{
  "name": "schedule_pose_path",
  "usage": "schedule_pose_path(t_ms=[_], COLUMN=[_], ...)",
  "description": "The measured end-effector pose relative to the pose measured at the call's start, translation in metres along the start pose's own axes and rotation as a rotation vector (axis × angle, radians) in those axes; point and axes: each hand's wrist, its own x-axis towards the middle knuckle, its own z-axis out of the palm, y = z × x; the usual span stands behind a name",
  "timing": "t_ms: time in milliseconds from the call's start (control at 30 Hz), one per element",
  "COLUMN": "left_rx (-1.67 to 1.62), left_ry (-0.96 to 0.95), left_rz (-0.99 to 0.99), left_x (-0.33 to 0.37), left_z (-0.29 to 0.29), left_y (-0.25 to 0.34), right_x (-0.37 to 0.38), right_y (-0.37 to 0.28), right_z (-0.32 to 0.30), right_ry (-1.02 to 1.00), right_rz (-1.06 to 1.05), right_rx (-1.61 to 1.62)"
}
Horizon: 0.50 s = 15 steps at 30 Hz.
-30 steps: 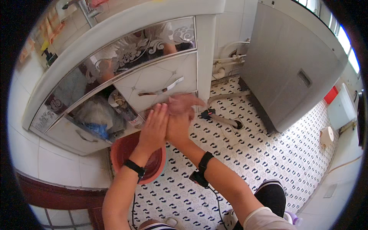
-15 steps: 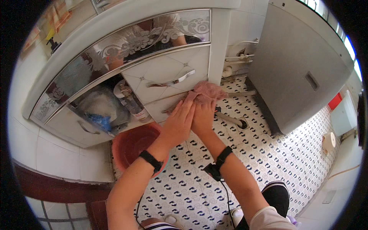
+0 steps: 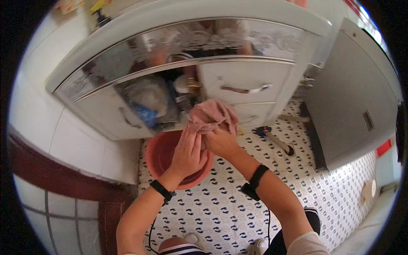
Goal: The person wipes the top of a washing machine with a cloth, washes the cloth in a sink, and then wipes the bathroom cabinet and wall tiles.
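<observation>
A bunched pink cloth (image 3: 214, 114) is held between my two hands, above the right rim of a reddish-pink basin (image 3: 157, 163) on the floor. My right hand (image 3: 222, 142) is closed round the lower part of the cloth. With its fingers long and pressed together, my left hand (image 3: 187, 153) grips the cloth from the left side. Both hands are close together, and the fingertips are partly hidden in the folds. A white drawer front (image 3: 242, 80) with a curved metal handle stands just behind the cloth.
Left of the drawers, an open cabinet compartment (image 3: 151, 102) holds a blue plastic bag (image 3: 144, 114) and bottles. A grey box-shaped appliance (image 3: 352, 102) stands at the right. Near it, a hose (image 3: 278, 142) runs into a floor drain. Black straps with cords are on both my wrists.
My hands and the cloth have come away from the lower drawer front and over the basin's edge. The cloth is now more bunched up. The view has shifted to the left.
</observation>
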Motion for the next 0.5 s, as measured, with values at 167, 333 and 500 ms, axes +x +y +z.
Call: schedule_pose_path(t_ms=[167,333,500], left_rx=[0.127,0.120,0.513], left_ry=[0.167,0.528,0.632], left_rz=[-0.100,-0.492,-0.631], left_x=[-0.038,-0.064,-0.047], left_z=[-0.045,-0.111,-0.150], left_y=[-0.022,-0.071,-0.132], right_x=[0.034,0.107,0.197], right_y=[-0.057,-0.116,-0.154], right_z=[0.019,0.037,0.055], right_ry=[-0.102,-0.006,0.120], right_rz=[-0.047,-0.253,-0.370], right_rx=[0.296,0.210,0.252])
